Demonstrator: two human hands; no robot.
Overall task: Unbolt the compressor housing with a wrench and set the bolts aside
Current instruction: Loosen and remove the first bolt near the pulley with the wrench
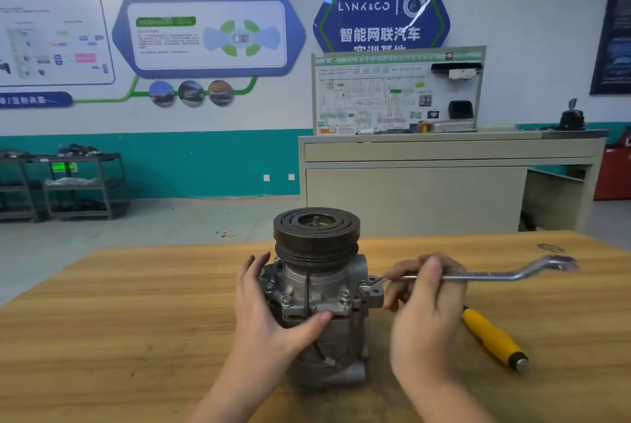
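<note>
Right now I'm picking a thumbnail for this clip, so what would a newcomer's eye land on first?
First the compressor, upright at the middle of the wooden table, its dark pulley on top. The left hand holds its housing while the right hand grips a wrench set on a bolt on its right side. A yellow-handled tool lies further right.

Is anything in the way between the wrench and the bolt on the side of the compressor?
No, nothing visible blocks it. The wrench, held in the right hand, already has its ring end at the bolt on the compressor. The left hand grips the opposite side, away from that bolt.
</note>
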